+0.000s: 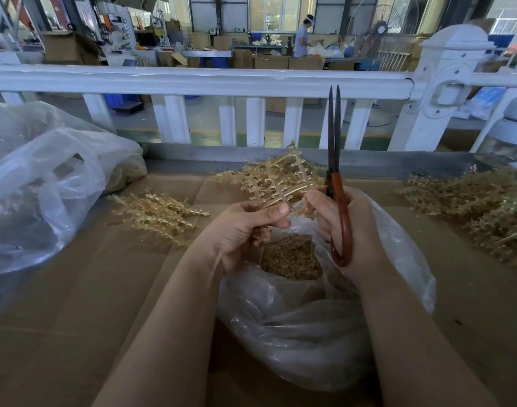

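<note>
Gold-tinted plastic is what you have in hand. From the head camera, a branched moulding frame (283, 183) sits between your two hands, raised just above the mouth of the clear bag (325, 333) that lies on the cardboard (75, 304) in front of you. Your left hand (245, 230) pinches the frame's lower stalk between thumb and curled fingers, which steadies it and lets you turn it. Your right hand (348, 227) has its fingers wrapped round the red handle loop of the scissors (335, 160), while the thumb tip seems to rest against the near end of the frame. The dark blades stand almost upright and close together, parked out of the way, so this looks like a moment of positioning rather than cutting. Holding the work over the bag makes sense: whatever you snip off should drop onto the small gold pieces (291, 257) gathered inside.

The frame is a pale, translucent gold, with a straight spine and short side pegs, most of them looking bare. Its far end overlaps a heap of bushier sprigs (251, 174) behind it, so where it ends is hard to tell. A left pile (160, 212) and a larger right pile (480, 207) lie near you, perhaps done and waiting, though I cannot tell which is which. A big crumpled bag (45, 177) sits at far left.
</note>
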{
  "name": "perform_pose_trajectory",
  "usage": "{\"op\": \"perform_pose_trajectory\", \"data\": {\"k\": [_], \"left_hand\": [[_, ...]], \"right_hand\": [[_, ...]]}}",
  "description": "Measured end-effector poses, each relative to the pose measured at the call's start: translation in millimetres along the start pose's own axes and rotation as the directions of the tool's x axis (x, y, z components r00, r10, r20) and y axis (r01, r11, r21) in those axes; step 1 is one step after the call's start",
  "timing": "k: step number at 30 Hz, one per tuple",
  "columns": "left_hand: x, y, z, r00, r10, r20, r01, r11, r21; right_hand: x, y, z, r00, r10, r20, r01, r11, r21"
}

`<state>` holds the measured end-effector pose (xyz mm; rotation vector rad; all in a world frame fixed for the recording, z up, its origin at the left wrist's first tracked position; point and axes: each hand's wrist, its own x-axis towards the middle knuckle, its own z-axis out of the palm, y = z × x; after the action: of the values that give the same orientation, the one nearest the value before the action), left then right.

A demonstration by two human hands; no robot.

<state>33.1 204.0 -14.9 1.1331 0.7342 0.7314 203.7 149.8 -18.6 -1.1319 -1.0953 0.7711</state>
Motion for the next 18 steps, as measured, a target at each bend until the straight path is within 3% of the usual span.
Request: {"op": "perform_pose_trajectory", "data": {"k": [4, 7, 11, 18], "left_hand": [[0.2, -0.8, 3.8, 0.998, 0.048, -0.033, -0.047, 0.998, 0.043], [0.8, -0.3, 5.8, 0.995, 0.061, -0.074, -0.063, 0.998, -0.024], [1.9, -0.1, 7.3, 0.987, 0.101, -0.121, -0.106, 0.994, -0.038], [5.1, -2.1, 4.0, 0.991, 0.111, -0.081, -0.120, 0.986, -0.115]], "right_hand": [[1.3, 3.4, 0.7, 1.000, -0.011, 0.025, 0.013, 0.999, -0.051], [2.5, 5.6, 3.8, 0.999, -0.028, 0.040, 0.031, 0.996, -0.082], [2.0, 6.4, 7.3, 0.998, -0.010, 0.061, 0.012, 1.000, -0.023], [5.7, 12.9, 7.3, 1.000, 0.007, 0.016, -0.005, 0.990, -0.141]]}}
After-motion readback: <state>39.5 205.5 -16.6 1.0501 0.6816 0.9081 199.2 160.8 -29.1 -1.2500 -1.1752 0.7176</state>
